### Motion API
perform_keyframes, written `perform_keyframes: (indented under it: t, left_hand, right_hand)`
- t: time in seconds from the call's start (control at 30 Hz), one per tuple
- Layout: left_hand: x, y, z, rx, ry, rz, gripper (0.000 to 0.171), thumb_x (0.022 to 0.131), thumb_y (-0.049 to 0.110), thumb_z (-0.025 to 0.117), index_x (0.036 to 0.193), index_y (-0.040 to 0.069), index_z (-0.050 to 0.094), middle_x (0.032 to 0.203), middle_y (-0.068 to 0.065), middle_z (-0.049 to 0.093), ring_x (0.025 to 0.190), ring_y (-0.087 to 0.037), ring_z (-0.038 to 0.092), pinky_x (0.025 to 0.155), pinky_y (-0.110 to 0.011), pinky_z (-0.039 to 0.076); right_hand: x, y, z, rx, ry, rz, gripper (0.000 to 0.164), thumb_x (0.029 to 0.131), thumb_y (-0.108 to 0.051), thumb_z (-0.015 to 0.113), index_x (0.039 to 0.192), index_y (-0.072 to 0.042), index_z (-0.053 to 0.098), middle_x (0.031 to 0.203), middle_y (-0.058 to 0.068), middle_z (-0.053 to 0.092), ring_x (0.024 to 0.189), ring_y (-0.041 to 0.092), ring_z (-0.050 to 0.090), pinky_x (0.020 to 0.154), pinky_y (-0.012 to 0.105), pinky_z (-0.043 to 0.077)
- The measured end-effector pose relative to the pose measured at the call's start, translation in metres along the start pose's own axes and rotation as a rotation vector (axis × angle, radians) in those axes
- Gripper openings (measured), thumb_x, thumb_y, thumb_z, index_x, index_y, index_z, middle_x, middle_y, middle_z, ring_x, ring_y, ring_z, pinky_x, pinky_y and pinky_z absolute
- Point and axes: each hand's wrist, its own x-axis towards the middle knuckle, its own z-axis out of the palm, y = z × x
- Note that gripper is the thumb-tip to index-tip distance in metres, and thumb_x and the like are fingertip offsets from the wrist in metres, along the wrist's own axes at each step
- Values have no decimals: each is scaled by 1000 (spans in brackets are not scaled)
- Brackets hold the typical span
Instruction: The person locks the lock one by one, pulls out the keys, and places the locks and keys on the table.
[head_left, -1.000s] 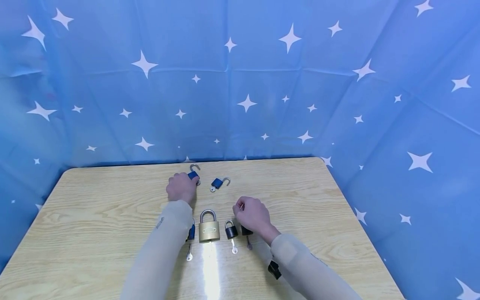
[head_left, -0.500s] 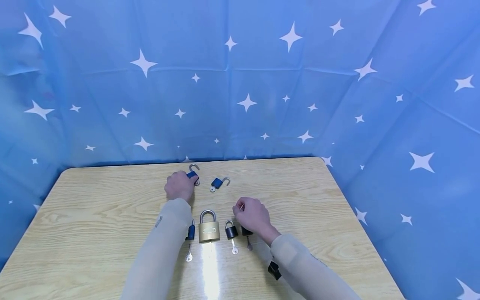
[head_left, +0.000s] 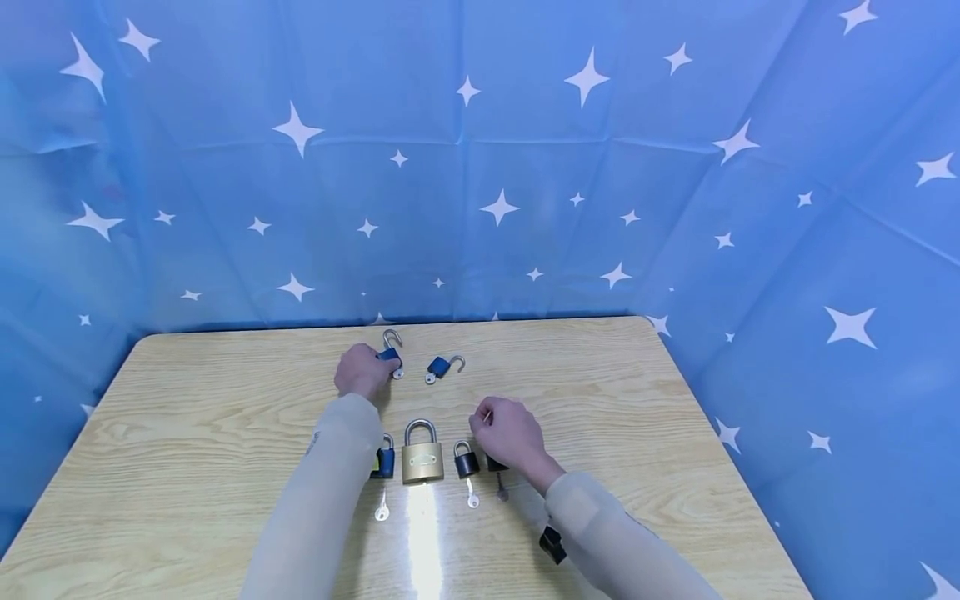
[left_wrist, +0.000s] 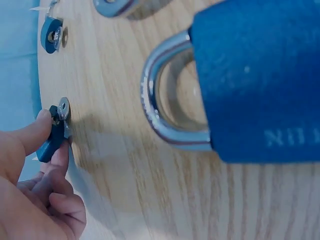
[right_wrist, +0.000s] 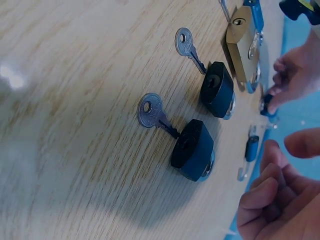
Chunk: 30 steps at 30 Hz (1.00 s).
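At the back of the table my left hand (head_left: 362, 371) pinches a small blue padlock (head_left: 389, 356) between thumb and fingers. Its shackle is swung open, and a key (left_wrist: 63, 108) sits in its keyway. A similar blue padlock (head_left: 438, 367) lies just to the right, also unlocked with a key in it. My right hand (head_left: 510, 433) hovers over a black padlock (right_wrist: 192, 152), fingers loosely curled around nothing. From the head view this hand partly covers that padlock. A key (right_wrist: 152, 112) lies with its tip right at the padlock's keyway.
A large brass padlock (head_left: 422, 463) lies mid-table. Beside it are another black padlock (head_left: 467, 464) with its key (head_left: 472, 497), and a larger blue padlock (left_wrist: 255, 85) partly behind my left sleeve. One more key (head_left: 382, 508) lies before that one. A starry blue curtain (head_left: 480, 167) hangs behind.
The blue padlock in my left hand has shifted slightly towards me, and its key shows a little lower. The right hand stays in place; the head view has moved slightly.
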Motion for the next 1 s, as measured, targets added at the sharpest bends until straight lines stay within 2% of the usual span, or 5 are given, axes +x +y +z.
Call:
perform_keyframes:
  t: [0.17, 0.3, 0.6, 0.77, 1.0]
  left_hand:
    - [-5, -6, -3, -130, -59, -14, 41, 88, 34, 68, 112, 2, 57, 115, -17, 60, 102, -32, 55, 84, -45, 47]
    - [-9, -8, -7, -207, -103, 3, 44, 89, 32, 67, 118, 1, 53, 123, -20, 56, 112, -35, 52, 95, -48, 44]
    - [-24, -12, -25, -330, -198, 101, 44, 91, 30, 65, 122, 4, 49, 120, -19, 54, 104, -32, 52, 84, -44, 45]
    - [-43, -14, -32, -324, -237, 153, 43, 89, 29, 68, 120, 4, 51, 114, -18, 57, 99, -30, 54, 79, -40, 45]
    - [-72, -20, -30, -338, -240, 202, 38, 88, 28, 70, 115, 7, 55, 105, -13, 57, 88, -24, 52, 68, -32, 41]
  right_hand:
    - [-2, 1, 2, -1, 4, -3, 14, 89, -26, 55, 83, -17, 64, 67, -3, 56, 56, 14, 49, 48, 31, 39]
    - [-3, 2, 1, 9, 10, 1, 14, 89, -26, 56, 83, -17, 64, 66, -3, 56, 55, 15, 48, 48, 31, 38]
    - [-4, 0, -2, 72, 8, -14, 13, 90, -25, 56, 84, -17, 65, 62, -3, 54, 51, 14, 47, 47, 31, 36]
    - [-4, 3, -4, 98, 2, -30, 12, 90, -25, 57, 84, -17, 65, 65, -3, 55, 52, 14, 47, 49, 31, 37]
    - [-5, 5, -5, 120, -22, -73, 9, 91, -23, 58, 85, -19, 64, 73, -4, 58, 60, 13, 50, 56, 31, 41]
